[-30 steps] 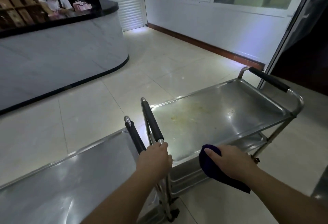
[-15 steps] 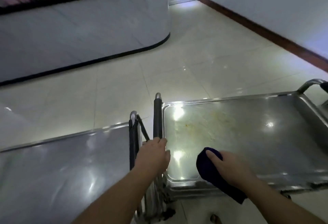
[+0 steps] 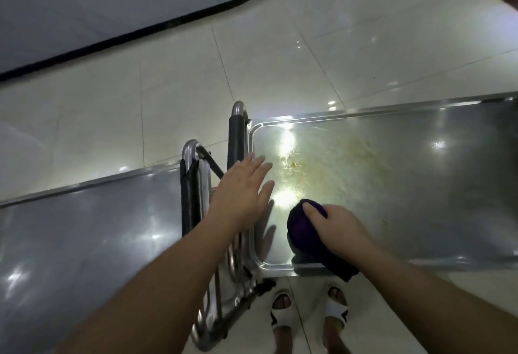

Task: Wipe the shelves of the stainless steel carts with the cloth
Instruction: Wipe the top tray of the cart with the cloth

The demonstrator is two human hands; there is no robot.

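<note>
Two stainless steel carts stand end to end below me. The right cart's top shelf [image 3: 420, 199] carries yellowish smears [image 3: 322, 157] near its left end. My right hand [image 3: 336, 227] presses a bunched dark purple cloth [image 3: 301, 227] onto that shelf's near left corner. Fingers spread, my left hand [image 3: 244, 188] hovers over the right cart's black-padded handle [image 3: 234, 140] and the shelf's left edge, holding nothing. The left cart's top shelf [image 3: 84, 241] shines at the left, its handle [image 3: 187, 194] beside the other one.
Pale glossy floor tiles [image 3: 252, 59] stretch beyond the carts. A curved grey counter with a black base strip [image 3: 140, 31] crosses the upper left. My feet in white slippers [image 3: 308, 309] stand on the floor just below the right cart's near edge.
My left hand has let go of the cart handle and opened, fingers spread. The view tilted further down. My right hand keeps the cloth on the shelf's near left corner.
</note>
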